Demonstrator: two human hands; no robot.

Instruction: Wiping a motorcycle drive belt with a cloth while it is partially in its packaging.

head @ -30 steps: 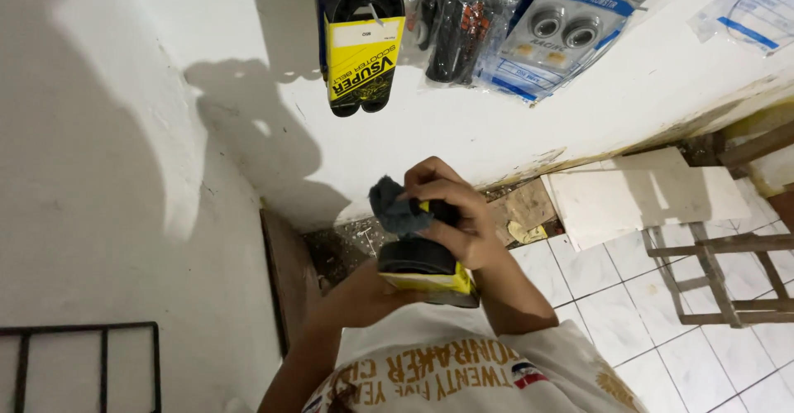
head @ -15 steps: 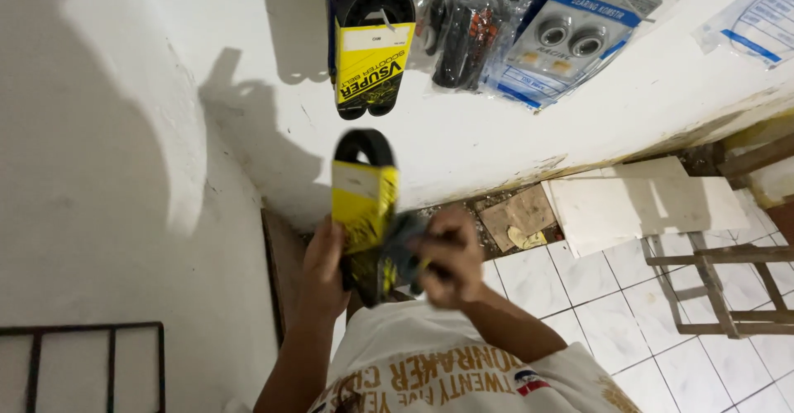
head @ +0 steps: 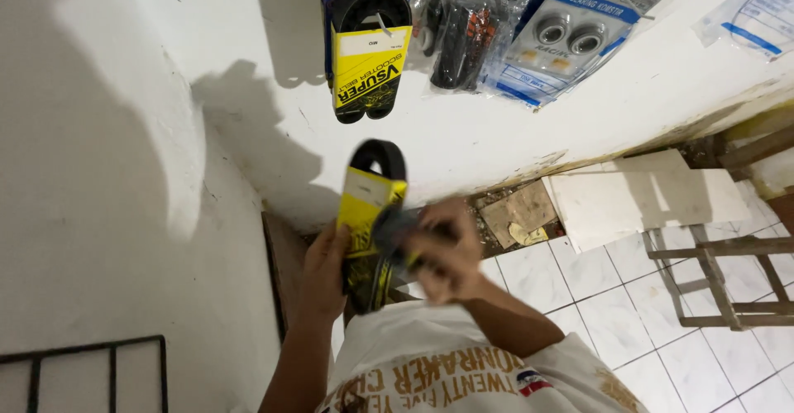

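Note:
My left hand (head: 324, 271) grips the lower left side of a black drive belt in a yellow card sleeve (head: 369, 214), held upright in front of my chest. My right hand (head: 442, 248), blurred by motion, presses a dark grey cloth (head: 392, 231) against the sleeve's right side. On the white wall above hangs a second black belt in the same kind of yellow sleeve (head: 365, 57).
Clear plastic packets of black grips (head: 463, 33) and of round bearings (head: 566, 37) hang to the right of the hung belt. A wooden stool frame (head: 728, 272) stands on the white tiled floor at the right. A dark metal grille (head: 83, 372) sits at the lower left.
The sleeved belt went from lying low under my right hand to standing upright in my left hand. My right hand with the cloth moved to its right side.

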